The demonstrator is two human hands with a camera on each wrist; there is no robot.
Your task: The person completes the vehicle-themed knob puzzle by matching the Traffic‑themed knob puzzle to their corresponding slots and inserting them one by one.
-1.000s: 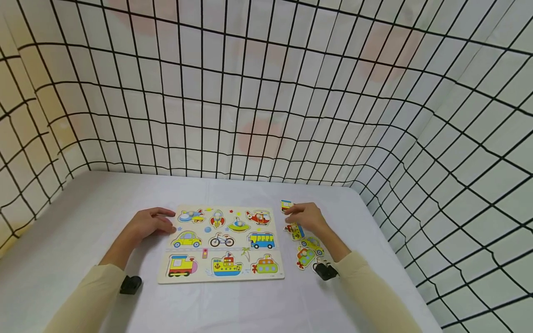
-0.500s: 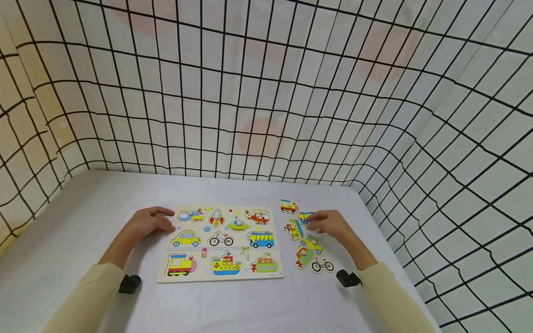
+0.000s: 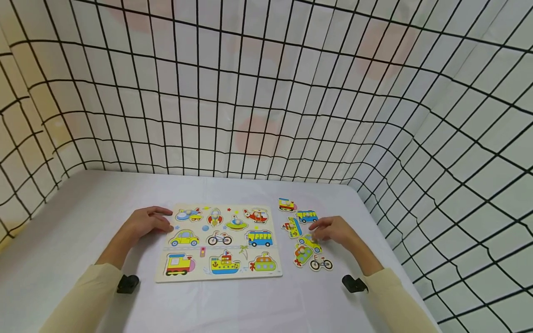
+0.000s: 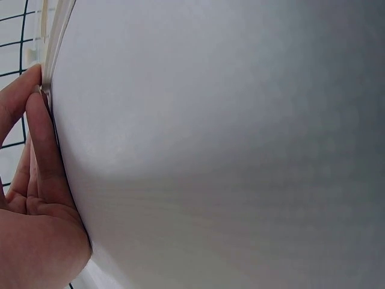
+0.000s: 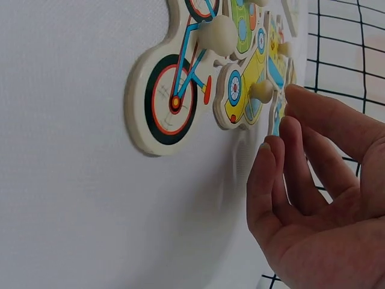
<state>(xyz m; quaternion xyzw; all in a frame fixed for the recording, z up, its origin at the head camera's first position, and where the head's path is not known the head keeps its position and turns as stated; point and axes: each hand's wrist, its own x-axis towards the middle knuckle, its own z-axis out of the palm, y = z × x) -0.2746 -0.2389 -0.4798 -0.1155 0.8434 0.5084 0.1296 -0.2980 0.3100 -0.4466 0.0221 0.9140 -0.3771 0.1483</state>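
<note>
My right hand (image 3: 335,230) has just shifted nearer: it was at the bus (image 3: 306,216), which now lies fully uncovered, right of the board (image 3: 201,268), and is now at the car (image 3: 311,244). I take it that attention has passed from bus to car, and that neither is picked up so far. Right hand grasps nothing; fingers loosely bent, tips just beside the car's knob (image 5: 263,91). Contact with it: cannot tell. Left hand (image 3: 143,222) unmoved, relaxed, holding nothing I can make out, fingertips at the board's left edge. Car lies flat on the table (image 3: 233,305), right of the board, with the boat (image 3: 294,227) on its far side, the bike (image 3: 321,262) on its near side and the submarine (image 3: 303,254) close by on its near left. Yellow body, blue wheels, thick pale rim, round knob standing off the face. Train (image 3: 286,204) is the farthest loose piece. Board's middle row, left: a yellow car picture, no knob visible; knobs show in the far row.
</note>
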